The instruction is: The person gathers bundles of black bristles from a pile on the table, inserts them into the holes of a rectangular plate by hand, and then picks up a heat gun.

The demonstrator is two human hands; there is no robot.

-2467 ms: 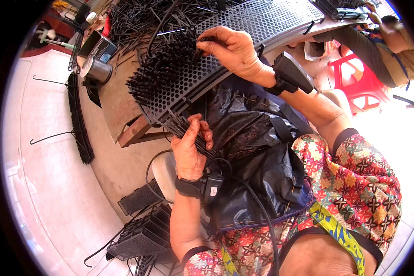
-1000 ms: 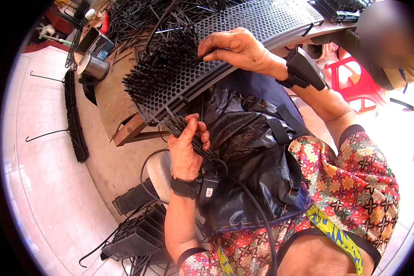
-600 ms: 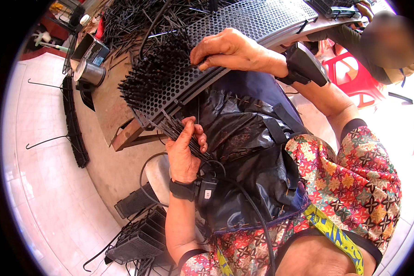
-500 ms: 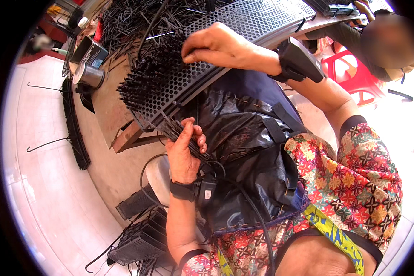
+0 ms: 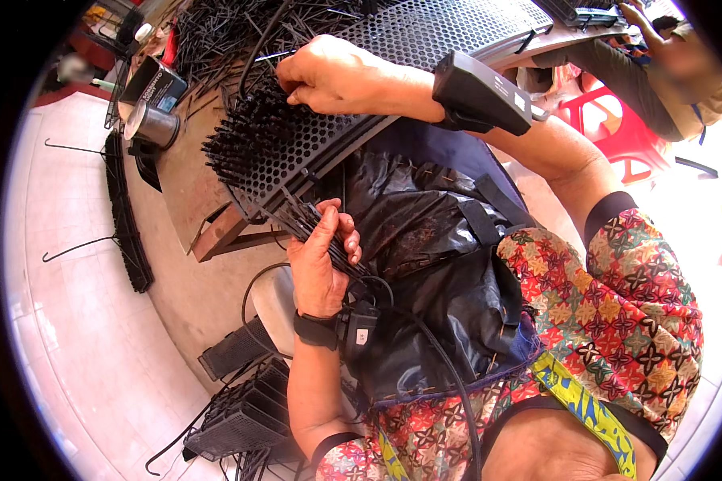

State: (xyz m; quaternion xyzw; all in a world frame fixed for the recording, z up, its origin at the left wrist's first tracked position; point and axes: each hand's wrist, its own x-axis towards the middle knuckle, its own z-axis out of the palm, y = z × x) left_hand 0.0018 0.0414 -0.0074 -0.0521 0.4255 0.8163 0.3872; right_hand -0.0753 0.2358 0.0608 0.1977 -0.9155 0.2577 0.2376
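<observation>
My left hand (image 5: 319, 258) is closed round a bundle of thin black strips (image 5: 301, 215), whose ends fan out past the thumb toward a black perforated panel (image 5: 425, 32). Many upright black strips (image 5: 245, 140) stand packed in the holes at the panel's left part, like bristles. Over the far edge of this packed patch is my right hand (image 5: 325, 76), its fingers bent and pressed together. Whatever lies between its fingertips is hidden from this view.
Behind the panel lies a heap of loose black strips (image 5: 217, 44). A metal spool (image 5: 154, 126) and a dark box (image 5: 156, 86) stand at the left. A black bristled bar (image 5: 128, 216) lies on the floor. Another person (image 5: 658, 72) sits beyond a red stool (image 5: 610, 120).
My right hand has shifted left and slightly away over the upright strips, and its forearm has followed. The left hand keeps its hold on the bundle, almost unmoved.
</observation>
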